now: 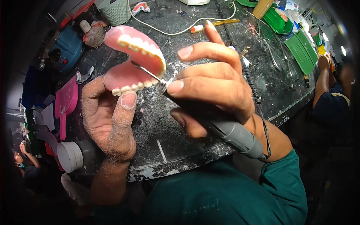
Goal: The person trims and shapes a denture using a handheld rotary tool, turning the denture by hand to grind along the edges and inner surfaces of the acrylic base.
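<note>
A: What sits at the centre of the work?

B: One denture (152,62), upper left of centre in the frame: a glossy pink horseshoe edged with white teeth, its open end facing left. The person's left hand (108,125) grips it from below, thumb against the lower row of teeth, the skin coated in fine pale powder.

A: And the right hand?

B: The right hand (217,88), at centre right, is closed around one rotary handpiece (225,127), a dark cylinder with a ribbed grey rear end. One slim metal burr (146,70) reaches into the curve of the denture; whether its tip touches the pink cannot be told.

A: What lies around them?

B: A black, chipped bench (150,131), dusted white. To the left stand one round white tub (70,156) and one flat pink scoop (66,97); at upper left, one blue machine (66,48) with a red button. Along the top come one pale textured basket (115,13) and one red-and-white dental model (140,7). At upper right are at least two green plastic trays (303,52).
</note>
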A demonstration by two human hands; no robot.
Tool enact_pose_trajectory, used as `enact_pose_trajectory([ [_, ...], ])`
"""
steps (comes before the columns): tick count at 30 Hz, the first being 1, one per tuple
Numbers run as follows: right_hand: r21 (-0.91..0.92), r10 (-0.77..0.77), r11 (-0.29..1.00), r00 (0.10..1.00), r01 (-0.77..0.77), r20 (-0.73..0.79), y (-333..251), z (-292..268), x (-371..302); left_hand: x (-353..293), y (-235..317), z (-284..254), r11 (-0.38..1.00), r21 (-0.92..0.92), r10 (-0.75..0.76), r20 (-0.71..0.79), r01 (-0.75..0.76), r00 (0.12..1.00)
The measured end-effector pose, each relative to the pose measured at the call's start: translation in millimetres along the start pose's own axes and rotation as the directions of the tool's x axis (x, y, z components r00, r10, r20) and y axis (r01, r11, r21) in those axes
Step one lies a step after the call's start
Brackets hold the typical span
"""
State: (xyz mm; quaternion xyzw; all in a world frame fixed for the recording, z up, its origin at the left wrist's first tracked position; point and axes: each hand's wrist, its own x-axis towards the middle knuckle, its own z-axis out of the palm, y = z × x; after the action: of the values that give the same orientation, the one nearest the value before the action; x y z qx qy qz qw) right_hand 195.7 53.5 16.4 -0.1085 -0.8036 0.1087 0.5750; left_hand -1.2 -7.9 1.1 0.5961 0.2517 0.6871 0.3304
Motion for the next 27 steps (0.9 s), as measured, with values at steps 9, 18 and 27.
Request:
enact_pose_trajectory([
  [9,0.052,-0.073,0.996,0.997,0.072,0.009,4,11,-5,-3,1,0,0.998,0.064,-0.018,-0.01,0.019,1.0],
  [18,0.005,-0.076,0.997,0.994,0.076,0.078,2,7,-6,-5,2,3,0.995,0.092,-0.04,-0.026,0.043,0.999],
  [27,0.038,-0.036,0.999,0.997,0.034,0.065,1,6,-8,-6,0,4,0.978,0.205,-0.007,-0.053,0.018,0.999],
])
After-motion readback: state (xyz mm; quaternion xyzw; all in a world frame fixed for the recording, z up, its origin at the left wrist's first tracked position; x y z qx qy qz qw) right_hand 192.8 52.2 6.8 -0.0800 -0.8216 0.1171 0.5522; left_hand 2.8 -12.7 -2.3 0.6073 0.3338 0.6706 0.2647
